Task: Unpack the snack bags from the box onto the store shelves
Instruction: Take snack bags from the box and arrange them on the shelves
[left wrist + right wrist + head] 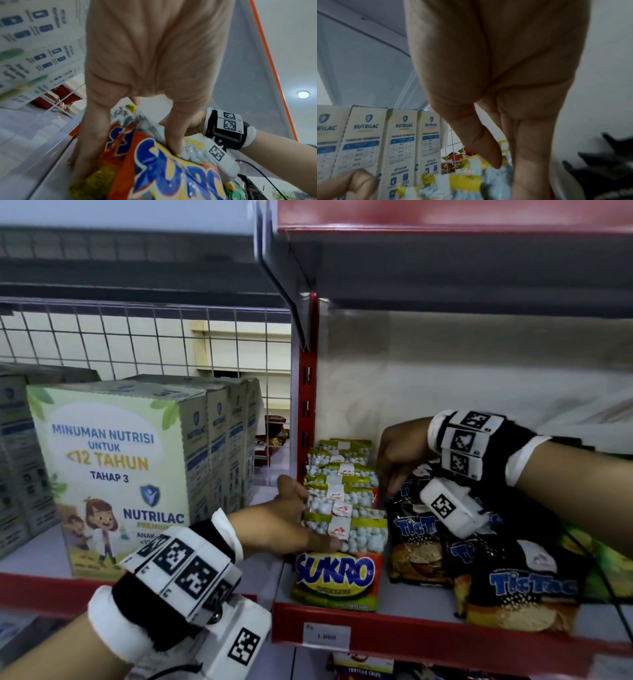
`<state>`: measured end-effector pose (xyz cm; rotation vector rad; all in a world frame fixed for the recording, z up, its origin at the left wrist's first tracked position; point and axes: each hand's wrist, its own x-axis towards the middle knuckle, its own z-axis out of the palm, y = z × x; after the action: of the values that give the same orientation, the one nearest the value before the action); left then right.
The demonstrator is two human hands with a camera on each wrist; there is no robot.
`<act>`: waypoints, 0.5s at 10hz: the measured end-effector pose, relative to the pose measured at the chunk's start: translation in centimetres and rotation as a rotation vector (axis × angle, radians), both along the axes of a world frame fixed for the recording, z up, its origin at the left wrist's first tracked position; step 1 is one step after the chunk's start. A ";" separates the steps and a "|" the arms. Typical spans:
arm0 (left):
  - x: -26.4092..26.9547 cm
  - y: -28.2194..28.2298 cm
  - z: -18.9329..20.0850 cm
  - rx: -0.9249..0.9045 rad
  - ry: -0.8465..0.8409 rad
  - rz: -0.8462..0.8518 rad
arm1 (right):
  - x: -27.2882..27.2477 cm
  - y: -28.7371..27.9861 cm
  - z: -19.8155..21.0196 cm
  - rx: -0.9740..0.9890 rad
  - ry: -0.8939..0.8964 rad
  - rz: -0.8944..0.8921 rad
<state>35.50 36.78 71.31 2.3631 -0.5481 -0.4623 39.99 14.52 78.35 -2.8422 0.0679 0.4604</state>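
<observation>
A stack of clear peanut bags (346,498) with green-yellow bands lies on orange Sukro bags (335,577) at the left end of the red-edged shelf (445,642). My left hand (294,515) lies flat against the stack's left side, its thumb (173,142) pressing on a top front bag. My right hand (394,474) points its straight fingers (532,155) down along the stack's right side, between it and the black Tic Tac bags (418,542). Neither hand lifts a bag. The Sukro bag (171,175) fills the left wrist view. No box is in view.
Tall Nutrilac cartons (113,467) stand in a row on the neighbouring shelf to the left, past the red upright (306,405). More Tic Tac bags (527,587) overlap to the right. A wire grid (137,337) backs the left bay. A price tag (327,635) hangs below.
</observation>
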 end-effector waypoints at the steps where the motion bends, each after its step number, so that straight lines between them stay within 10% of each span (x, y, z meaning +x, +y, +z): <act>1: 0.2 0.0 -0.5 -0.195 0.129 0.010 | 0.8 0.2 -0.6 0.013 -0.013 -0.011; 5: 1.7 0.2 -0.8 -0.191 0.143 -0.022 | 2.5 1.2 1.5 -0.184 -0.275 0.111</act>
<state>37.16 37.02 70.51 2.1254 -0.5286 -0.5586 42.53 15.72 79.88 -3.0715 -0.1055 0.0834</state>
